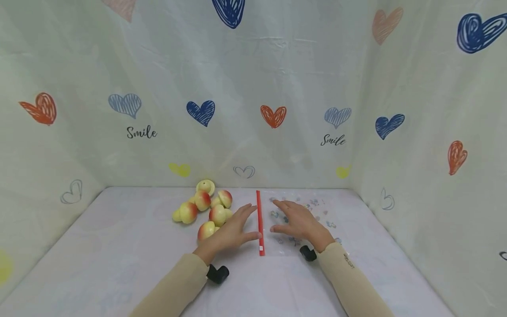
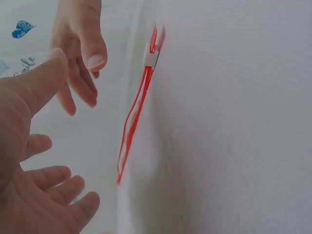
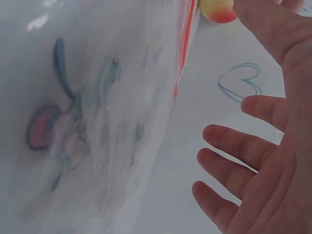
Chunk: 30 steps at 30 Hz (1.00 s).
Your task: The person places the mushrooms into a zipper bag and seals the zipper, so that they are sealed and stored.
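Note:
A clear plastic zip bag [image 1: 321,207] with small cartoon prints lies flat on the table, its red zip edge [image 1: 259,215] facing left. At the near end of that edge sits a small white slider [image 2: 150,59]. My left hand [image 1: 229,233] hovers beside the red edge, fingers spread and holding nothing. Over the bag is my right hand [image 1: 299,222], its fingers apart and also holding nothing. In the right wrist view the printed film [image 3: 97,126] fills the left side, with the right fingers [image 3: 234,146] away from it.
Several yellow-and-red mushroom-shaped pieces [image 1: 188,212] are grouped left of the bag, the nearest partly hidden by the left hand. A white cloth covers the table [image 1: 119,246]. Curtains [image 1: 237,145] with printed hearts enclose the back and sides.

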Motion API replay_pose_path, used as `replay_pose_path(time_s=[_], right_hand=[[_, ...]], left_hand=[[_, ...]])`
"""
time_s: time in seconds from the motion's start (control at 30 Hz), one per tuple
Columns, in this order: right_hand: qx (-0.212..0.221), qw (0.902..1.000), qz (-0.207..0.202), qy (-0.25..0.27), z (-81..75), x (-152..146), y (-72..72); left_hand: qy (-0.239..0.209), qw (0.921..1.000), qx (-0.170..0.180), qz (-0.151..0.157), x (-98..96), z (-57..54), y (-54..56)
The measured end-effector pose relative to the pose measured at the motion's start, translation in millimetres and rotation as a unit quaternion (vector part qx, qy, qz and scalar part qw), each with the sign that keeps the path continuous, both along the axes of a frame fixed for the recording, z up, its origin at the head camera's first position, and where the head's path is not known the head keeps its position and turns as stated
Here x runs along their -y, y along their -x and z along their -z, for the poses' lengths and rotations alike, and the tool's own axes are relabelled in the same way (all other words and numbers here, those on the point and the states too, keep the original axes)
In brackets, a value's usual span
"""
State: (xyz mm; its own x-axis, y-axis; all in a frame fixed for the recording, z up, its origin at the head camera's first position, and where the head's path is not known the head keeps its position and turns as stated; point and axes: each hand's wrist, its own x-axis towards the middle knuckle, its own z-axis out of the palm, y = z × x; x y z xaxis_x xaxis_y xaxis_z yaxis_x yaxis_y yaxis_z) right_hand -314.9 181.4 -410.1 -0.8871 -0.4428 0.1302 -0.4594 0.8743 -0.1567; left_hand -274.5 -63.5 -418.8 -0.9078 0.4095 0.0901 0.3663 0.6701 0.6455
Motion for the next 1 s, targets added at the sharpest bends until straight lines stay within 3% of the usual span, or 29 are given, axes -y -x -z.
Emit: replay_pose_path(time_s=[0.43, 1.0], right_hand=[[0.047, 0.9987, 0.012, 0.015, 2.4, 5.7, 8.8], [0.074, 0.9972, 0.005, 0.01, 6.6, 16.3, 18.1]], left_hand=[[0.013, 0.9993, 0.022, -0.027, -13.7, 3.7, 10.0], [-0.009, 0.9999, 0.007, -0.011, -15.8, 9.9, 16.3]])
